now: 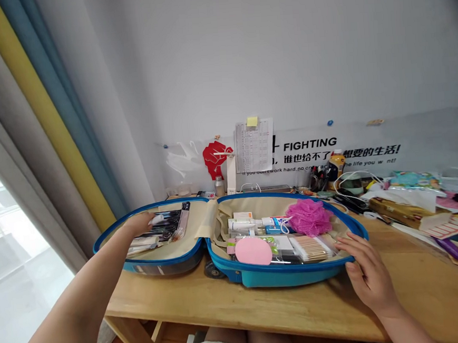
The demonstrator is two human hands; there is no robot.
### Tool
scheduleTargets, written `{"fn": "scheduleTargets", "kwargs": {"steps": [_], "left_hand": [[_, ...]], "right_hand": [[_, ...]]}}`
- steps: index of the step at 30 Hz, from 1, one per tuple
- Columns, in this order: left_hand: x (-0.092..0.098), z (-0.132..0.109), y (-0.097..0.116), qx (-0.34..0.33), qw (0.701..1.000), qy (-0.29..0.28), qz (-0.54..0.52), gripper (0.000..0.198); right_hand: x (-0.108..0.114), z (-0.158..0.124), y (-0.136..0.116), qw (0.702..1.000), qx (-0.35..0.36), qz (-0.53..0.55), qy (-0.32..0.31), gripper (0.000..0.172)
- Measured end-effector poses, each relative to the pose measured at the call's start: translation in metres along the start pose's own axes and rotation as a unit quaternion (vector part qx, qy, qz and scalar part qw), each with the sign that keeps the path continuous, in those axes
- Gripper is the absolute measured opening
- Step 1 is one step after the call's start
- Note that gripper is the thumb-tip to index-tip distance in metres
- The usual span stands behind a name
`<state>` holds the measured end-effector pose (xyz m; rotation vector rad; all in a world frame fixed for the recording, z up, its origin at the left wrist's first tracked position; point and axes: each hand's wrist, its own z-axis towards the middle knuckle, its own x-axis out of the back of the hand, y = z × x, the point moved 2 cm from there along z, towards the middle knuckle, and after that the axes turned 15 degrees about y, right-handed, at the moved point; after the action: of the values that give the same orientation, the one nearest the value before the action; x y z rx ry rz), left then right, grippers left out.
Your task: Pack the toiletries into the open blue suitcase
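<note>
A blue hard-shell suitcase (284,273) lies wide open on the wooden desk, with a beige lining in both halves. My left hand (140,224) reaches over the left half, its fingertips pinching a small white item (156,219) above a pack of dark makeup brushes (164,225). My right hand (365,264) rests open on the suitcase's front blue rim, close to a box of cotton swabs (308,248). The right half also holds a pink round sponge (253,251), a pink bath puff (309,217), and several white tubes and boxes (245,225).
The wooden desk (231,303) runs under the suitcase. To its right lie papers, cables, a bottle and assorted clutter. A clear panel with a printed slogan and a pinned sheet stands along the wall at the back. Curtains and a bright window are at the left.
</note>
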<state>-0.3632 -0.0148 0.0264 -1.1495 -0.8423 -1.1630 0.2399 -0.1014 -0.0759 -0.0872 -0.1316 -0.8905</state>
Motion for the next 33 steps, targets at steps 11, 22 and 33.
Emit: {"fn": "scheduleTargets", "kwargs": {"steps": [11,22,33], "left_hand": [[0.064,0.065,0.206,-0.222,0.962,0.060,-0.147,0.039],[0.026,0.074,0.251,-0.257,0.955,-0.038,-0.145,0.034],[0.012,0.078,0.253,-0.262,0.952,-0.045,-0.151,0.033]], "right_hand": [[0.000,-0.001,0.000,1.000,-0.008,-0.008,-0.002,0.032],[0.002,-0.002,0.000,1.000,-0.013,0.001,-0.006,0.033],[0.001,0.000,-0.001,1.000,0.000,-0.010,0.000,0.032]]}}
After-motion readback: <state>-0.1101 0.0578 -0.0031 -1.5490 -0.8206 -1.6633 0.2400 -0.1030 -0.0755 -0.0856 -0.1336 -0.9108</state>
